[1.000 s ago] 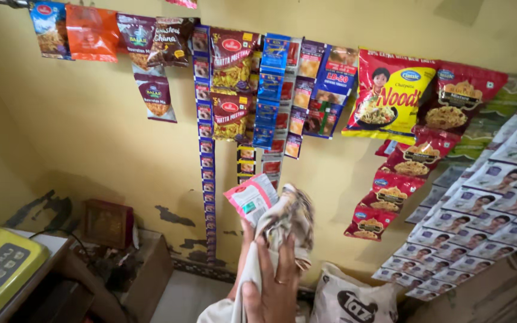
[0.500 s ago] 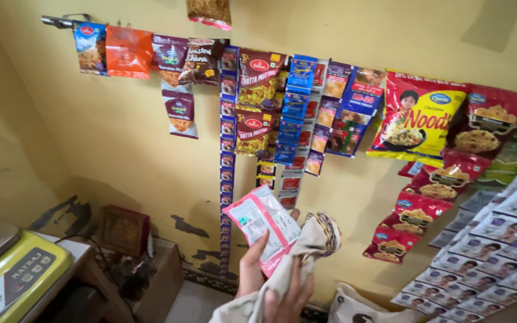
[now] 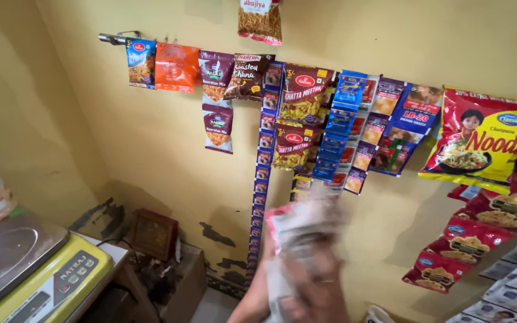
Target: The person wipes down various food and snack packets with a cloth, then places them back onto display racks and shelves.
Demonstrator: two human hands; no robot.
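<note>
a blurred hand point(image 3: 312, 287) at six o'clock is gripping a pink packet point(image 3: 297, 224) and cloth point(image 3: 279, 287); which hand, and how tightly, i cannot tell.

At nine o'clock from the blurred hand point(image 3: 306, 287), the weighing scale point(image 3: 43, 281) is bright yellow with a dull grey metal pan. The packet point(image 3: 297, 224) in that hand looks white with a pink edge, though motion blur hides its pattern. At two o'clock hangs a yellow noodle bag point(image 3: 480, 140) with red trim, against an ochre wall point(image 3: 169, 179) with dark peeled patches.
</note>
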